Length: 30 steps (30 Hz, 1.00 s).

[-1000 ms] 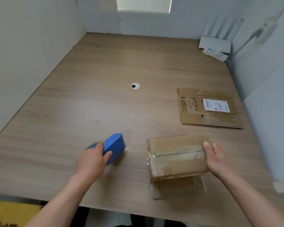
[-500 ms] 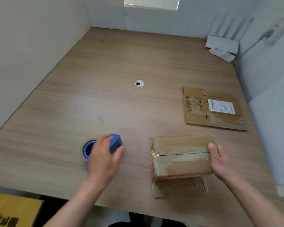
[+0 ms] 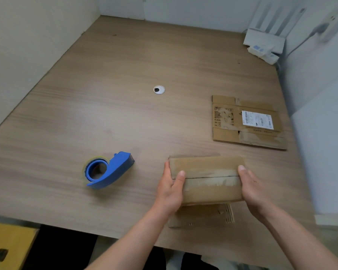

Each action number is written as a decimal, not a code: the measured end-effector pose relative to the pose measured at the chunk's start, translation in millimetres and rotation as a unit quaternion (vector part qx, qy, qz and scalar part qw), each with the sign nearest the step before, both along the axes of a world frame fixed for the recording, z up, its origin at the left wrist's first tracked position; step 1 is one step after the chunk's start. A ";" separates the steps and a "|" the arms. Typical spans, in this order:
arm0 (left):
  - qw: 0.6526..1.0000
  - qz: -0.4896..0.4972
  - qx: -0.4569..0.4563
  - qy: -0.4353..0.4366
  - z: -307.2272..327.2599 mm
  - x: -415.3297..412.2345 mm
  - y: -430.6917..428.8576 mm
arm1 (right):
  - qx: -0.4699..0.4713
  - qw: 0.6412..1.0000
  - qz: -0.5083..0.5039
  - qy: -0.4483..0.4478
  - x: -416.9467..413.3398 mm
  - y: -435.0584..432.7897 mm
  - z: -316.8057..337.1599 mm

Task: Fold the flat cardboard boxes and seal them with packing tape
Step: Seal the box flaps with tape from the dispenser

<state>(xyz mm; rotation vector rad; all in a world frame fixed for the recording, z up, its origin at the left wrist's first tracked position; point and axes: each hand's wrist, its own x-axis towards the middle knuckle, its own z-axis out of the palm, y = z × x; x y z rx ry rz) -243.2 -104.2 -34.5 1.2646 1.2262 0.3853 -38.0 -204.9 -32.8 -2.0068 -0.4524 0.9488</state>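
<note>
- My left hand (image 3: 170, 190) grips the left end of the folded box (image 3: 209, 168), with the thumb hooked over the top and the fingers down the side.
- My right hand (image 3: 252, 190) clamps the right end the same way, thumb on top beside the seam.
- So the box sits squarely between both hands, on the near right part of the table (image 3: 105, 98), with tape running along its top seam.
- More cardboard (image 3: 203, 215) pokes out under the box's near edge; I can't tell whether it's a flap or a separate piece.
- The blue tape dispenser (image 3: 107, 170) lies on its side to the left, well clear of my left hand.
- The flat cardboard box (image 3: 246, 121), with its white label up, lies farther off on the right, apart from my hands.
- A round cable grommet (image 3: 159, 89) sits mid-table, and a white router (image 3: 265, 41) stands in the far right corner.
</note>
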 end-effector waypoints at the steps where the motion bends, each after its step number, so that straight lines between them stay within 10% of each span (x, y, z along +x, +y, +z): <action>1: 1.000 0.011 -0.025 -0.015 -2.6 0.2 -0.3 | 0.008 0.998 -0.015 0.054 4.2 -2.6 -4.4; 9: 1.000 0.004 -0.002 0.004 11.7 6.4 1.2 | 0.074 0.978 0.016 0.193 12.1 -10.3 -12.2; 22: 0.896 -0.160 0.228 0.346 33.4 26.2 42.0 | -0.089 0.981 0.170 -0.024 -1.3 -26.9 7.6; 30: 0.867 -0.110 0.297 0.384 24.3 56.5 -8.9 | 0.009 0.946 0.209 -0.247 26.3 -30.3 14.4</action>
